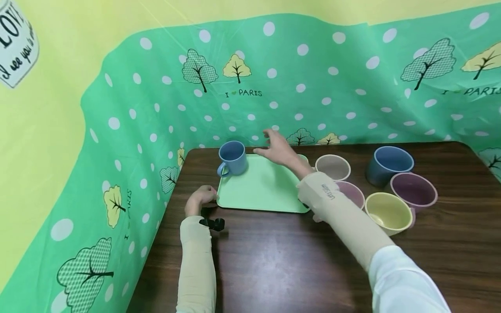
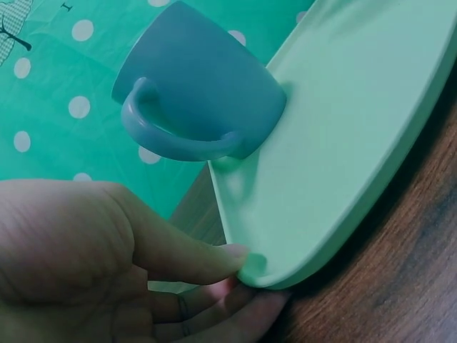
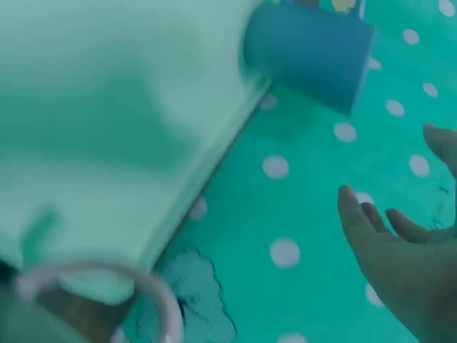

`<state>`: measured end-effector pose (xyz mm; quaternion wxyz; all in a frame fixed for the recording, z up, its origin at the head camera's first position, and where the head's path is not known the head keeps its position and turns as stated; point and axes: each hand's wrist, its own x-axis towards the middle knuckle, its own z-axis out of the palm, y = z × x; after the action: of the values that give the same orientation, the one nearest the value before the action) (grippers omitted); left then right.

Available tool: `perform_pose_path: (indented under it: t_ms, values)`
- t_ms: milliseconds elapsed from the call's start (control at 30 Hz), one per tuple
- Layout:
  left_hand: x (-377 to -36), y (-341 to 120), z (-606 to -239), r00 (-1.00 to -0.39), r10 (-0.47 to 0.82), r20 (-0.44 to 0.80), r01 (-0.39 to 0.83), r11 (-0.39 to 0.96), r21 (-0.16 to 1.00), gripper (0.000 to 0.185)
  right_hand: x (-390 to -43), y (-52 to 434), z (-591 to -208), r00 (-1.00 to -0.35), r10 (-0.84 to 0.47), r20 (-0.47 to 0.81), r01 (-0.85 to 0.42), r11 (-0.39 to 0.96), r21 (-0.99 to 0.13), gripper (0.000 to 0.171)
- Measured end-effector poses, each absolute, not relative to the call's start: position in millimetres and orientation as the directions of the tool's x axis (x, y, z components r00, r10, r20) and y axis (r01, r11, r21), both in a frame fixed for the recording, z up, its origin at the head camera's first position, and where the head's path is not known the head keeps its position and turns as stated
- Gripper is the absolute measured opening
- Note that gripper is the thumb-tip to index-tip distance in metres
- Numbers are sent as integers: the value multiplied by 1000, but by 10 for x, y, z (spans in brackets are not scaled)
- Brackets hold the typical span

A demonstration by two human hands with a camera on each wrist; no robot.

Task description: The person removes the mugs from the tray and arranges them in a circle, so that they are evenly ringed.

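Note:
A light green tray (image 1: 266,187) lies on the table, with a blue mug (image 1: 233,160) standing upright at its back left corner, handle turned to the front left. My left hand (image 1: 200,199) pinches the tray's front left corner. In the left wrist view the thumb (image 2: 221,262) is on top of the rim and the other fingers are below it. Over the tray's back part, my right hand (image 1: 278,148) reaches toward the left with thumb and fingers apart, holding nothing. The right wrist view shows this hand (image 3: 407,257) away from the blue mug (image 3: 307,53).
Right of the tray stand several cups: a greyish one (image 1: 332,167), a pink one (image 1: 352,193) partly behind the right sleeve, a yellow one (image 1: 387,213), a purple one (image 1: 414,190) and a second blue one (image 1: 389,165). A dotted green cloth (image 1: 297,100) rises behind the dark wooden table (image 1: 266,265).

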<state>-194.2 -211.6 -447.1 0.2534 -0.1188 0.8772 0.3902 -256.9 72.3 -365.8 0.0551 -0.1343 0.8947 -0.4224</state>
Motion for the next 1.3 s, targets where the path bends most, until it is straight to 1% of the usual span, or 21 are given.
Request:
perform_pose_path:
  t_ms: [133, 300, 400, 533, 700, 933, 1033, 1200, 1300]
  values:
    - [-1951, -2099, -4463, -854, -1, -520, -388, 668, 635, 10, -2591, 532, -3809, -953, -304, -19, -160, 553, -817, 80]
    - [-1959, -2082, -4464, -855, 0, -518, -391, 656, 645, 11, -2597, 352, -3952, -944, -325, -48, -140, 530, -836, 91]
    - [-1966, -2082, -4471, -855, -2, -519, -392, 656, 644, 11, -2611, 278, -4042, -940, -336, -61, -121, 494, -861, 94]
    - [-1972, -2092, -4484, -852, -12, -524, -404, 653, 641, 12, -2647, 209, -4180, -928, -360, -92, -83, 441, -894, 94]
    - [-1970, -2113, -4511, -852, -21, -523, -403, 664, 630, 14, -2681, 156, -4295, -922, -369, -119, -50, 417, -908, 93]
    - [-1968, -2125, -4527, -853, -25, -521, -405, 661, 631, 14, -2723, 92, -4356, -917, -399, -27, -98, 291, -952, 85]
    - [-1972, -2133, -4522, -855, -25, -518, -403, 661, 633, 14, -2691, 89, -4371, -942, -335, 15, -112, 273, -956, 82]
    - [-1971, -2145, -4501, -858, -15, -513, -395, 658, 641, 16, -2624, 119, -4417, -980, -164, 108, -152, 283, -947, 68]
    - [-1971, -2142, -4502, -860, -8, -510, -385, 667, 638, 18, -2625, 142, -4427, -983, -149, 111, -150, 285, -947, 70]
